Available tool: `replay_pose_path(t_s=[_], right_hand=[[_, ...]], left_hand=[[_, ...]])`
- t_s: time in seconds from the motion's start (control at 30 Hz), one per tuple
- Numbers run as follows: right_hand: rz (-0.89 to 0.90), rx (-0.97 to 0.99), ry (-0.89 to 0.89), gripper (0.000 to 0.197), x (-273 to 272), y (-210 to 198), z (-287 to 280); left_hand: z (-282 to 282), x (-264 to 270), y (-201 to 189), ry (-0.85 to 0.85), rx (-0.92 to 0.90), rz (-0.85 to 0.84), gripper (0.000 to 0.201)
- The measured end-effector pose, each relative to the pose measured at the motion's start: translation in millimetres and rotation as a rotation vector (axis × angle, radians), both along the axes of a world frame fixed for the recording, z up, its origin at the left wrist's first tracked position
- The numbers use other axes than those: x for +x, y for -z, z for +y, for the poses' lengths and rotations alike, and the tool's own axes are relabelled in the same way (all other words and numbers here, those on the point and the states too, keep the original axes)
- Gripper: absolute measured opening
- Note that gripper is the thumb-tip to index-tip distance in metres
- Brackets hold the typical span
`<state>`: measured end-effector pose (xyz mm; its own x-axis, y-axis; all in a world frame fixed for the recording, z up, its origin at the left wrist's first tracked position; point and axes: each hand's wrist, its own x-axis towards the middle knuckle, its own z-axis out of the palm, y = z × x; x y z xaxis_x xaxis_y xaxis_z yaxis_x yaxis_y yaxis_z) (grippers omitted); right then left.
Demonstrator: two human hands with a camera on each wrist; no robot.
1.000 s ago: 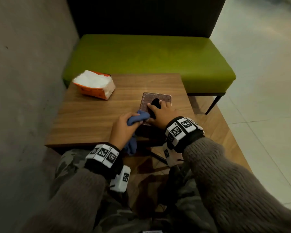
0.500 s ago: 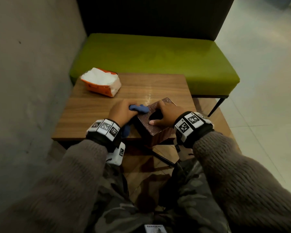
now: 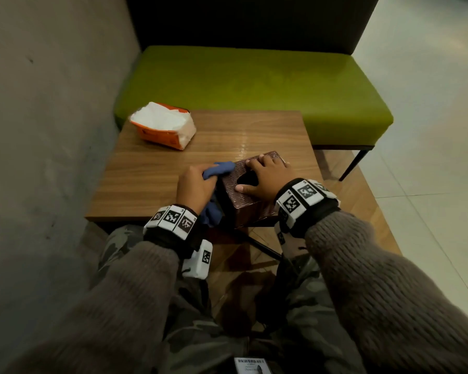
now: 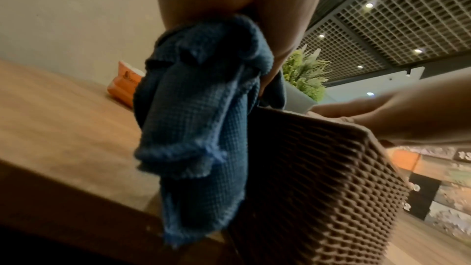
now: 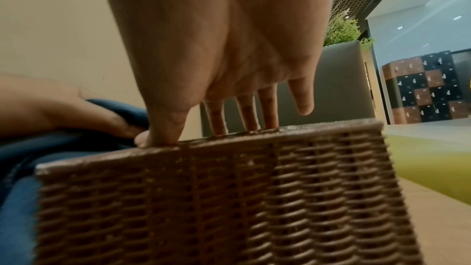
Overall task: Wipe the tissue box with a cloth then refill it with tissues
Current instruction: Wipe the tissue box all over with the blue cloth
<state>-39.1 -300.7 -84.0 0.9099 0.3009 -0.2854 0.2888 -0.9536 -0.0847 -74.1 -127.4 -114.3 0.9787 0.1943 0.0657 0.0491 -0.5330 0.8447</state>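
Tissue box [image 3: 250,195] overhanging table [image 3: 157,168] edge under flat right hand [image 3: 268,176], left hand [image 3: 195,184] clutching cloth [image 3: 219,168]

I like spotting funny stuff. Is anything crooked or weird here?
Yes. The tissue box sits tilted and hangs past the table edge, held by the right hand. Pale dust specks dot its rim.

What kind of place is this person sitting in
Probably a café or lounge seating corner in a public building: a green cushioned bench behind a small wooden table, a grid ceiling with spotlights, and brown-and-black lockers.
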Motion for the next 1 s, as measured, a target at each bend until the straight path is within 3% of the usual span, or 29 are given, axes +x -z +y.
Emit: replay_pose_path(t_s=[0.2, 0.3, 0.4, 0.53, 0.73, 0.83, 1.0], right_hand=[[-0.021, -0.001, 0.029, 0.071, -5.4, 3.0, 0.5], [-0.04, 0.011, 0.03, 0.074, -6.6, 5.5, 2.7], [-0.036, 0.016, 0.044, 0.08, -9.6, 5.8, 4.8], [-0.058, -0.009, 0.027, 0.08, -11.2, 5.8, 6.0], [-0.035, 0.008, 0.026, 0.073, -7.0, 10.1, 5.8], [-0.035, 0.009, 0.034, 0.074, -9.0, 9.6, 8.1], [-0.048, 0.031, 0.072, 0.081, -12.5, 9.6, 8.1]], left_hand=[[-15.7, -45.9, 7.3, 0.112, -0.012, -0.027, 0.023], [-6.5, -33.8, 7.1, 0.156, 0.002, -0.011, 0.053], [4.9, -4.7, 1.2, 0.073, 0.136, 0.035, 0.037], [-3.4, -5.0, 5.7, 0.026, 0.141, 0.03, 0.025], [-16.3, -62.6, 15.3, 0.111, 0.075, -0.111, 0.033], [-11.5, -42.6, 7.4, 0.09, 0.142, -0.031, 0.026], [-2.4, -13.3, -6.7, 0.083, 0.202, 0.047, 0.032]])
